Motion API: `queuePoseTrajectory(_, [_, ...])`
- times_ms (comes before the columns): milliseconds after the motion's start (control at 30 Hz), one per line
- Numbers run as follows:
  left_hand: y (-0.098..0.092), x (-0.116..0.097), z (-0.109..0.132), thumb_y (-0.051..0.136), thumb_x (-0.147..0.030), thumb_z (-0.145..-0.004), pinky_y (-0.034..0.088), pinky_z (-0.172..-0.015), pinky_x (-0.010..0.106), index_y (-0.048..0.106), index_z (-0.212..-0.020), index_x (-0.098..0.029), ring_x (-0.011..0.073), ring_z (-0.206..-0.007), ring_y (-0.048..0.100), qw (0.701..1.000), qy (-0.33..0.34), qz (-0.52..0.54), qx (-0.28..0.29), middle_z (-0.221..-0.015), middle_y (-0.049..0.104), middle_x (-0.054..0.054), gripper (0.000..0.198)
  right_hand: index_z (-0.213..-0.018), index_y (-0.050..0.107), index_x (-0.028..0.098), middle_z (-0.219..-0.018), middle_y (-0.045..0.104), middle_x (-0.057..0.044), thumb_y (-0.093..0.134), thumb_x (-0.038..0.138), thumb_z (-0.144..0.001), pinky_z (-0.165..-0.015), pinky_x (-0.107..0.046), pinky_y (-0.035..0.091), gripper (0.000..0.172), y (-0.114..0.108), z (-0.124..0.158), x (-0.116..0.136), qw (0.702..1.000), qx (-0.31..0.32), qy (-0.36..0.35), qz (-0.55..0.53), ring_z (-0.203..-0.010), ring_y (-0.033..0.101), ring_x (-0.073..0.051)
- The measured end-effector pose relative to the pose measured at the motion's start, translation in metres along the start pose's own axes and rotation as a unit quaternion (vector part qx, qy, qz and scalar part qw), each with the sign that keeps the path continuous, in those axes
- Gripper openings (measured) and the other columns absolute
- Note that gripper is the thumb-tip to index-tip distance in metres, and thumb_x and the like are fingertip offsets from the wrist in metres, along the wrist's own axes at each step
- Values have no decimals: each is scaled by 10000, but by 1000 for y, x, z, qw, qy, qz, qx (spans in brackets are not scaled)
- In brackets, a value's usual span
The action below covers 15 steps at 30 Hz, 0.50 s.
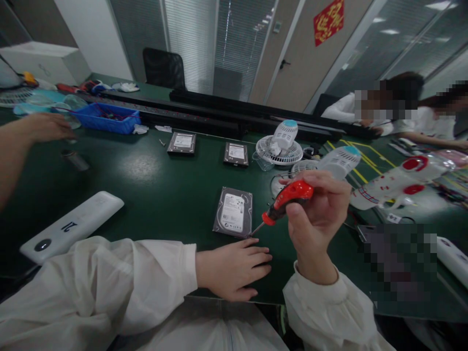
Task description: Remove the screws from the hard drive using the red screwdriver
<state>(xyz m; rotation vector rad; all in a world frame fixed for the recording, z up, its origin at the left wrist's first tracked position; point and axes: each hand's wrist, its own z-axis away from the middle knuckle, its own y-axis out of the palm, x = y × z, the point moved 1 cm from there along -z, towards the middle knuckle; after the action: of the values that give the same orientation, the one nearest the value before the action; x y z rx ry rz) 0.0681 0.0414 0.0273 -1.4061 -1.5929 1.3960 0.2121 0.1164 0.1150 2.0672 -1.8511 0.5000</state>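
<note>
A hard drive (233,213) with a white label lies label up on the green table in front of me. My right hand (320,214) grips a red and black screwdriver (288,200), its shaft slanting down to the drive's near right corner. Flat on the table just below that corner, my left hand (237,268) has its fingers apart, the fingertips close to the screwdriver tip. Whether the tip sits in a screw is too small to tell. Farther back lie two more hard drives, one at the left (182,143) and one at the right (236,153).
White fan parts (281,146) and a clear bottle (398,180) stand on the right. A blue bin (107,117) is at back left. Another person's hand (46,129) reaches in near a metal cylinder (75,160). A long white device (73,224) lies at left.
</note>
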Motion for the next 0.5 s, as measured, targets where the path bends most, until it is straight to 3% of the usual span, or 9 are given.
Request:
queuePoseTrajectory(100, [-1, 0, -1, 550, -396, -947, 368, -1171, 511, 555, -1342, -20, 339, -1360, 527, 1000, 3, 0, 1, -1414, 601, 222, 545, -1200, 687, 247, -1172, 657, -85, 622, 247, -865, -887, -435, 553, 341, 1, 0, -1, 999, 18, 30, -25, -1142, 623, -261])
queuePoseTrajectory(267, [-1, 0, -1, 553, -394, -943, 368, -1172, 511, 555, -1336, -24, 339, -1356, 528, 1000, 3, -2, 2, -1410, 602, 218, 540, -1144, 672, 315, -1014, 607, -32, 748, 187, -768, -795, -368, 569, 404, 0, 1, 1, 999, -8, 18, 28, -947, 610, -197])
queuePoseTrajectory(333, [-1, 0, -1, 552, -398, -945, 367, -1173, 507, 557, -1334, -28, 337, -1359, 524, 1000, 4, -3, 4, -1414, 599, 217, 537, -1134, 671, 305, -1068, 590, -43, 754, 200, -757, -826, -380, 576, 400, 0, 1, 1, 1000, -13, 16, 21, -1008, 590, -209])
queuePoseTrajectory(433, [0, 0, 0, 550, -403, -948, 362, -1177, 508, 551, -1342, -26, 335, -1358, 526, 1000, 5, -5, 3, -1415, 599, 220, 545, -1175, 649, 260, -1218, 625, -77, 649, 241, -852, -910, -430, 567, 324, 0, 1, 0, 998, 7, 49, -38, -1148, 614, -245])
queuePoseTrajectory(500, [0, 0, 0, 550, -402, -948, 357, -1181, 508, 548, -1347, -23, 332, -1362, 525, 1000, 5, -4, 1, -1417, 598, 222, 550, -1193, 630, 263, -1166, 660, -64, 613, 216, -884, -911, -435, 567, 313, 1, 1, -1, 997, 13, 50, -52, -1092, 658, -235])
